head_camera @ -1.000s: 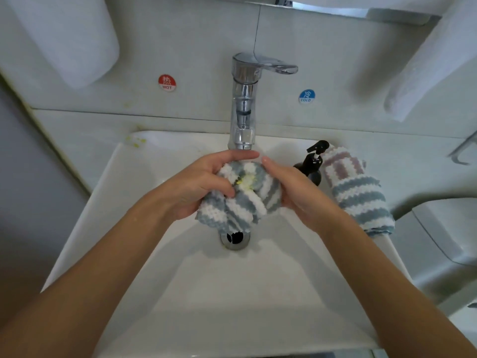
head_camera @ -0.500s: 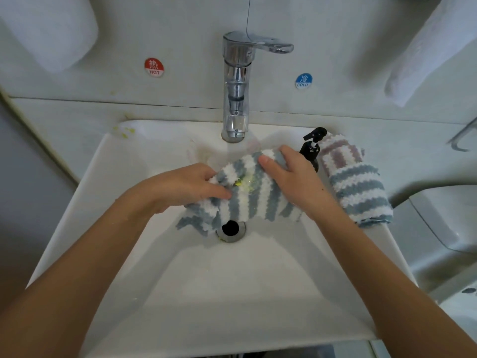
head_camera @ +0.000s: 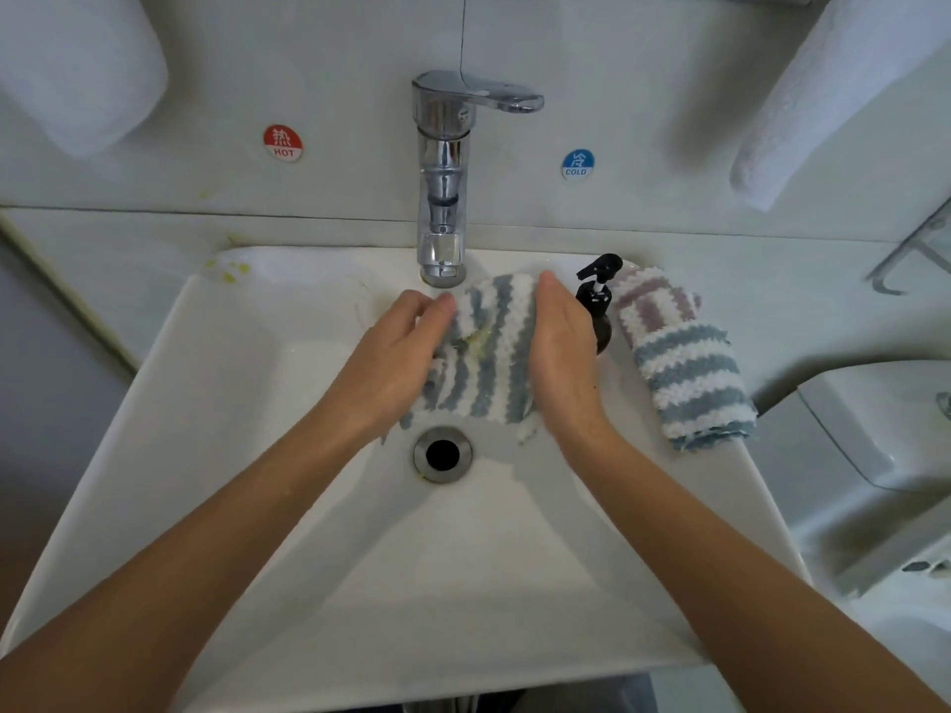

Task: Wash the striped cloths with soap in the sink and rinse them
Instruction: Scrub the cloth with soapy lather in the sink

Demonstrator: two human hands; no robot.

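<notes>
Over the sink [head_camera: 216, 455], the left hand [head_camera: 391, 367] and right hand [head_camera: 558, 362] each grip one side of a striped cloth [head_camera: 483, 362] beneath the faucet [head_camera: 442, 198].

Landmark: we take the chrome faucet [head_camera: 443, 177] as our reference, its lever pointing right.
Hot sticker [head_camera: 282, 143]: we find this red disc on the wall left of the faucet.
Cold sticker [head_camera: 578, 164]: we see this blue disc on the wall right of the faucet.
White towels: we note one [head_camera: 77, 64] hanging far left of the faucet, another [head_camera: 833, 90] far right.
Metal rack [head_camera: 911, 254]: we see it partly, at the frame edge right of the faucet.
</notes>
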